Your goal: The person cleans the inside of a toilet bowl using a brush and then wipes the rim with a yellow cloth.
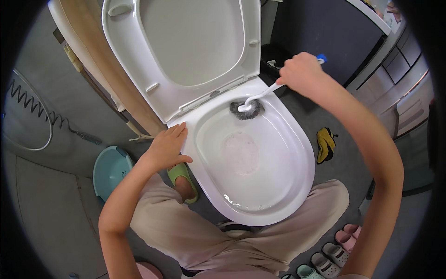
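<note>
A white toilet bowl (299,157) stands between my knees, its seat and lid (122,42) raised. My right hand (302,75) is closed around the white handle of a toilet brush (261,95), whose blue end sticks out past the fist. The brush's grey bristle head lies against the inner wall of the bowl near the rear right. Foamy water (240,153) is at the bottom of the bowl. My left hand (169,146) rests on the left rear edge of the bowl, fingers apart, holding nothing.
A teal basin (109,171) is on the floor at left, below a coiled hose (35,104). A yellow and black cloth-like item (325,144) lies right of the bowl. Several clogs and slippers (334,254) line the lower right. A dark bin (273,57) stands behind the toilet.
</note>
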Available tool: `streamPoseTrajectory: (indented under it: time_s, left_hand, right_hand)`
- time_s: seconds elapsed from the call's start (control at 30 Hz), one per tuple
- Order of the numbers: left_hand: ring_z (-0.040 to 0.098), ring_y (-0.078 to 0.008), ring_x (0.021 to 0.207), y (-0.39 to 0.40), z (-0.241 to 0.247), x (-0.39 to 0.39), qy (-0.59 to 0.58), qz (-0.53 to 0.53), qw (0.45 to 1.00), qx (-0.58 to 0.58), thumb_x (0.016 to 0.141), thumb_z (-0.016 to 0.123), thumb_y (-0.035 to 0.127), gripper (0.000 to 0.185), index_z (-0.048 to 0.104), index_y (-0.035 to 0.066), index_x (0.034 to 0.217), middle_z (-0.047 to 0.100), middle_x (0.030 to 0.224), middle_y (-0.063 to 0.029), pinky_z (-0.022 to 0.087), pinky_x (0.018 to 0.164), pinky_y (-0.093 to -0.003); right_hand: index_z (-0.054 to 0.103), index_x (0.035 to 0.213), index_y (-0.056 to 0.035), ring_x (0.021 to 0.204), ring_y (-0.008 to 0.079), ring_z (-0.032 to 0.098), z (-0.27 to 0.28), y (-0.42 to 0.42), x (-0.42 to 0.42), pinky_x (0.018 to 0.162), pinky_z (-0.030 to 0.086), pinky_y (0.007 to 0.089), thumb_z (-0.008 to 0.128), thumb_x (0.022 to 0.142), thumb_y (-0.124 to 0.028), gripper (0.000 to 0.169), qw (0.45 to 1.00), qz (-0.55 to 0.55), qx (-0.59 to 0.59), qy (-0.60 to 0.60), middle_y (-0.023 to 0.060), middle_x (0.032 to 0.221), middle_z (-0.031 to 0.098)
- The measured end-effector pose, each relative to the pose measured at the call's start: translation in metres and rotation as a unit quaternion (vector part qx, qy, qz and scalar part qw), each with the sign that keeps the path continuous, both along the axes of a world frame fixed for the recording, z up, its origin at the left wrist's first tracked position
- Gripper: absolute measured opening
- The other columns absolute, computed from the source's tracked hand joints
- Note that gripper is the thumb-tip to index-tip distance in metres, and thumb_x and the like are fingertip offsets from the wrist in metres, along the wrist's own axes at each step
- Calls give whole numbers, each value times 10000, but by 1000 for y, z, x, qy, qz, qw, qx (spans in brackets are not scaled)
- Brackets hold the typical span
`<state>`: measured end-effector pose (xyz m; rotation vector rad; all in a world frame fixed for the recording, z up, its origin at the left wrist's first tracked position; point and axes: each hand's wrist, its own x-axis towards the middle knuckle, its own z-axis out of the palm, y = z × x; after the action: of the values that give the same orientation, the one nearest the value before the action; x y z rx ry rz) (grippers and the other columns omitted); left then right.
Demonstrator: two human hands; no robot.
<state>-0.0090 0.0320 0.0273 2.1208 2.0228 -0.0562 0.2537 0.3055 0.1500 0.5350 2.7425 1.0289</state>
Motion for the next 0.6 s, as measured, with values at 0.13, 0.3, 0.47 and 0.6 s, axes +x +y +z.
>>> streamPoseTrajectory:
  time_s: [0.13, 0.3, 0.47, 0.6]
  left_hand:
    - [391, -369, 1362, 5, 4, 1, 17, 9, 999, -36, 756, 752, 484, 911, 417, -70, 1397, 362, 1507, -232, 364, 1097, -433]
    - [395, -364, 1362, 2, -1, 0, 7, 14, 1000, -13, 748, 758, 486, 916, 418, -55, 1404, 357, 1518, -215, 369, 1090, -442]
    - [401, -335, 1365, -4, -6, -7, 28, 5, 1000, -7, 760, 734, 523, 918, 413, -57, 1395, 375, 1505, -209, 394, 1062, -437]
    - [381, -331, 1381, -6, -10, -10, 29, 1, 1000, 3, 762, 725, 540, 925, 412, -52, 1399, 364, 1513, -205, 401, 1056, -442]
  right_hand:
    - [720, 770, -127, 655, 212, 682, -17, -23, -30, 540, 473, 352, 584, 885, -494, 407, 994, 100, -44, 29, 19, 603, 641]
    - [733, 837, -151, 734, 201, 699, -14, -32, -19, 576, 507, 337, 578, 932, -406, 312, 997, -58, -41, -34, 11, 705, 676]
    - [763, 922, -141, 826, 217, 723, 11, -61, 31, 650, 544, 330, 628, 895, -227, 163, 977, -171, -100, -84, 50, 846, 732]
    - [752, 919, -128, 830, 229, 724, -37, -84, 48, 652, 544, 359, 593, 904, -201, 175, 966, -144, -205, -59, 71, 882, 738]
